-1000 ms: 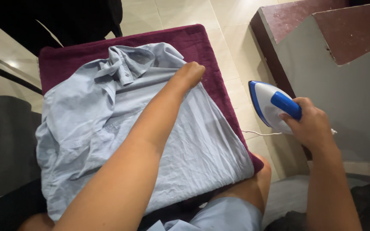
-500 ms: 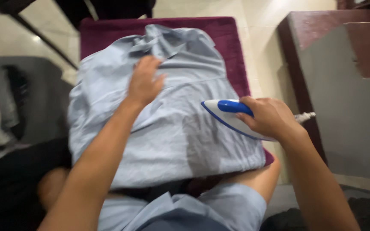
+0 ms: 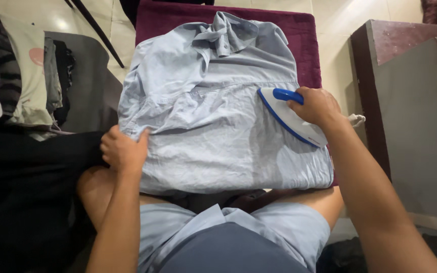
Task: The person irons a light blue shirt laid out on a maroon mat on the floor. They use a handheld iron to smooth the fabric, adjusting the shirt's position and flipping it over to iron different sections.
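Head view: pale tiled floor [image 3: 330,45], a maroon-topped step [image 3: 405,35] at right, and a maroon padded board [image 3: 299,35] carrying a light blue shirt [image 3: 208,131]. The right hand [image 3: 317,106] wraps closed around the white-and-blue iron [image 3: 289,119] resting on the shirt; the left hand [image 3: 122,149] pinches the shirt's left edge. Folded clothes [image 3: 21,76] are stacked at left.

Wrinkled matt cotton-like cloth shirt [image 3: 213,116], glossy smooth plastic iron [image 3: 289,119], plush maroon towel-like cloth cover [image 3: 299,45].

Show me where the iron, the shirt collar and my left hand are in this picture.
iron [image 3: 290,117], head view, on its white body.
shirt collar [image 3: 227,31], head view, on the folded collar band.
left hand [image 3: 122,150], head view, on the back of the hand gripping the shirt edge.
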